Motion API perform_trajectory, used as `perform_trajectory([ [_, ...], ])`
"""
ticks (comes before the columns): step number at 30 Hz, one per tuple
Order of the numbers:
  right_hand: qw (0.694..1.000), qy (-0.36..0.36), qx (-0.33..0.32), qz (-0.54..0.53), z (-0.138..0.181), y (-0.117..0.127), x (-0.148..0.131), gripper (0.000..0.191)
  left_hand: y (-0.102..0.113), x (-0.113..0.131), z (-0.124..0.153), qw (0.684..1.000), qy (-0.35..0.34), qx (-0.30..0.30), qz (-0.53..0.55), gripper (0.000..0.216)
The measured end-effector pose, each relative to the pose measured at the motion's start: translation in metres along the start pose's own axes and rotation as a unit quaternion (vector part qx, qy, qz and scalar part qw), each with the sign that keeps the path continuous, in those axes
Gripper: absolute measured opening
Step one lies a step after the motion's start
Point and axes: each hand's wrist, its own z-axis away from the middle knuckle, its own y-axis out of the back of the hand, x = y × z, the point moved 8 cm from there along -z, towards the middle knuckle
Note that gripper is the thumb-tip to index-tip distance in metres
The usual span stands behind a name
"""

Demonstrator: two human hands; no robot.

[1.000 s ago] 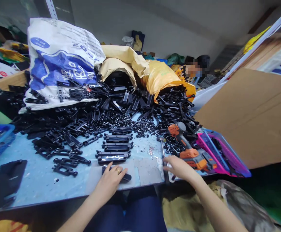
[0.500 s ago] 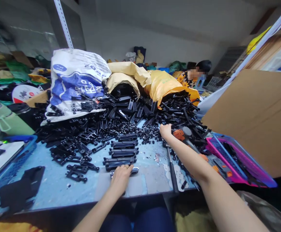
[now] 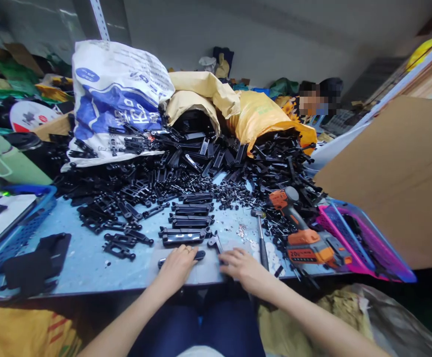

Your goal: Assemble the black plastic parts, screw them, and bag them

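My left hand (image 3: pixel 179 265) is closed over a black plastic bar (image 3: pixel 200 255) lying at the front of the table, and covers its middle. My right hand (image 3: pixel 241 267) is beside it, fingers bent round the lower end of a second black plastic piece (image 3: pixel 214 242) that has a rounded end and stands at a slant. What the right fingertips touch is partly hidden. Just beyond both hands, several long black assemblies (image 3: pixel 186 235) lie in a row. A hammer (image 3: pixel 262 243) rests right of my right hand.
An orange and grey cordless power tool (image 3: pixel 305 245) lies at the right, near a pink basket (image 3: pixel 335 233). Black parts (image 3: pixel 134 183) are heaped across the back, before a white-and-blue sack (image 3: pixel 119 94) and a yellow bag (image 3: pixel 264 119). Another person (image 3: pixel 292 106) is behind.
My right hand has come back from the small-parts heap to the front, beside my left hand. A slanted black piece now shows at its fingers. The left hand stays on the bar.
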Motion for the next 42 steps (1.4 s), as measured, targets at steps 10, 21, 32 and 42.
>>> perform_trajectory([
  [10, 0.941, -0.336, 0.008, 0.029, -0.014, -0.004, 0.044, 0.018, 0.001, 0.01, -0.004, 0.999, -0.006, -0.012, 0.031, 0.024],
  [21, 0.992, -0.095, -0.058, 0.052, -0.005, -0.02, 0.011, 0.03, 0.004, 0.015, -0.009, 0.993, -0.024, -0.057, 0.099, 0.035],
  [32, 0.986, -0.098, 0.021, 0.132, -0.012, 0.017, -0.011, 0.018, 0.018, 0.015, 0.002, 0.99, -0.031, 0.019, 0.134, 0.04],
  [42, 0.984, -0.119, 0.06, 0.115, -0.011, 0.002, 0.01, 0.022, 0.023, 0.029, -0.003, 0.994, -0.038, 0.063, 0.081, 0.039],
])
